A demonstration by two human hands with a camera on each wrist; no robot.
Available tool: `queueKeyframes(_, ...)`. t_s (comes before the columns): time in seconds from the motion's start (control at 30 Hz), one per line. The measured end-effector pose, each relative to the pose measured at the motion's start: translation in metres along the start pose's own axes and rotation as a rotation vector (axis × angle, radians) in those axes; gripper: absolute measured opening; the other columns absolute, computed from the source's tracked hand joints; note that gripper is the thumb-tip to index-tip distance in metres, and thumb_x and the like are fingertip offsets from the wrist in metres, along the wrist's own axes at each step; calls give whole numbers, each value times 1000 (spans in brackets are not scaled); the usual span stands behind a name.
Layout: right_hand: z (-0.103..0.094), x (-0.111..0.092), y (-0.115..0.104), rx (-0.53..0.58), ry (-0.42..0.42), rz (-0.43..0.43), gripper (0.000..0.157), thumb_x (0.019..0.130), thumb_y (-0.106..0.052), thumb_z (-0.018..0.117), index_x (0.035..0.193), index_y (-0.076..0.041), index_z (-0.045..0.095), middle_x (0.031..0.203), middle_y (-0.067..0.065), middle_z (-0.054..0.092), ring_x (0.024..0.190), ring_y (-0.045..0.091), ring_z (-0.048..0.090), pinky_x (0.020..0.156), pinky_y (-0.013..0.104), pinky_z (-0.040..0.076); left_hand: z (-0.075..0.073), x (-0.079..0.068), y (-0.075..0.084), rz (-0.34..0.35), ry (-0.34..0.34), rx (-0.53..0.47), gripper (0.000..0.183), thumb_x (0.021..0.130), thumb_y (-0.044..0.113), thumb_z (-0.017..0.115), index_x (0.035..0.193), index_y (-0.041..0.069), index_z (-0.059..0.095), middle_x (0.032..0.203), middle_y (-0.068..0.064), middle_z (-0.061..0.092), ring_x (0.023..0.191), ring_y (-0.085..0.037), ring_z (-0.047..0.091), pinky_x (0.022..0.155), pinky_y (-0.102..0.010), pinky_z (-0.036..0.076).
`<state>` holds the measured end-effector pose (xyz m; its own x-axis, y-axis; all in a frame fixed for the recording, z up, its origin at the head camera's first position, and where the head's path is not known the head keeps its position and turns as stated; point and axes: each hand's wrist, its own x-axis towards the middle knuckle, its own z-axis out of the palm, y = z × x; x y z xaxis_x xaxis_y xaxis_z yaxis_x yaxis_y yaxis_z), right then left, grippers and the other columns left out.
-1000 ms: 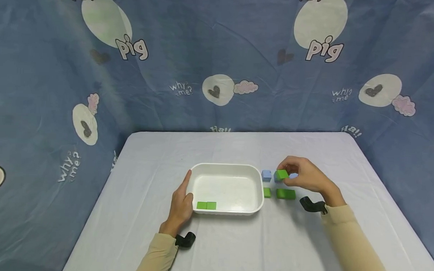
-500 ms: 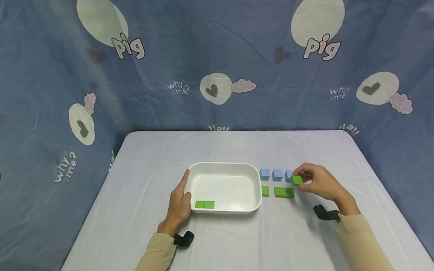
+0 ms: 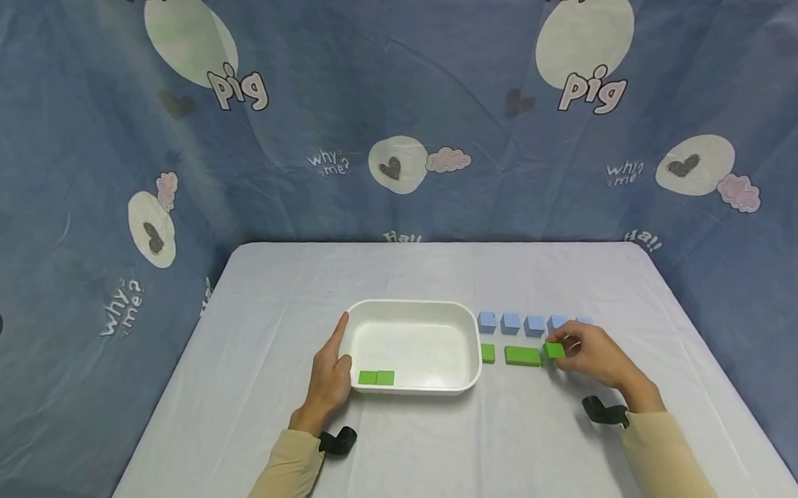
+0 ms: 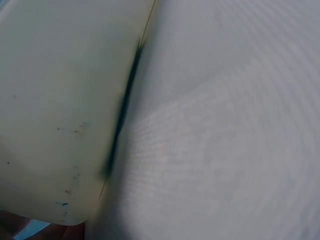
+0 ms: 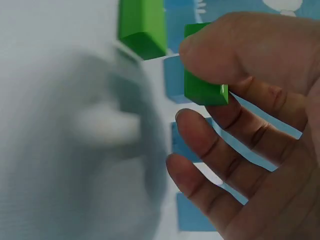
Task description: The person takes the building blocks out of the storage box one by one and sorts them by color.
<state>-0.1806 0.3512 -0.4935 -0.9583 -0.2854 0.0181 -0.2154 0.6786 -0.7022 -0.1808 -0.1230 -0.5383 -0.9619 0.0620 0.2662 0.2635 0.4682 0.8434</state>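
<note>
My left hand (image 3: 328, 378) is at the left end of the white tray (image 3: 410, 390), its index finger straight along the rim and its thumb against the side wall. Inside the tray, two green blocks (image 3: 376, 378) sit side by side in the near left corner. Thumb and fingertips of my right hand (image 3: 593, 355) pinch a green block (image 5: 202, 87), close to the right end of a longer green piece (image 3: 523, 357) on the table. Left of that piece is another green block (image 3: 488, 353), partly covered by the tray's edge.
Behind the green pieces runs a row of several blue blocks (image 3: 511, 324); the rightmost ones are partly hidden by my right hand. A white cloth covers the table (image 3: 431, 455). Blue printed fabric (image 3: 440, 214) hangs around its back and sides.
My right hand has carried the green block rightward and then nearer, from over the blue row to the green row's right end. My left hand and the tray have stayed in place.
</note>
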Motion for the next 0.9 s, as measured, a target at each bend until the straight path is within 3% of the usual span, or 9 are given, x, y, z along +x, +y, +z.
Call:
queueKeyframes(0.47,12,-4,11,-68,21,99,34,73,2,83,105,-1,73,92,4,62,83,22,54,70,32,50,1,0,-3,1,0,-20,75,85,-9,35,159,-2,26,162,-19,31,150,-27,27,122,-49,22)
queueKeyframes(0.9,8,-5,6,-86,38,90,42,73,-3,84,113,-2,72,99,6,67,88,23,59,72,35,52,0,1,-3,-1,-3,-12,76,85,-8,35,160,-1,26,163,-17,30,150,-27,27,122,-47,22)
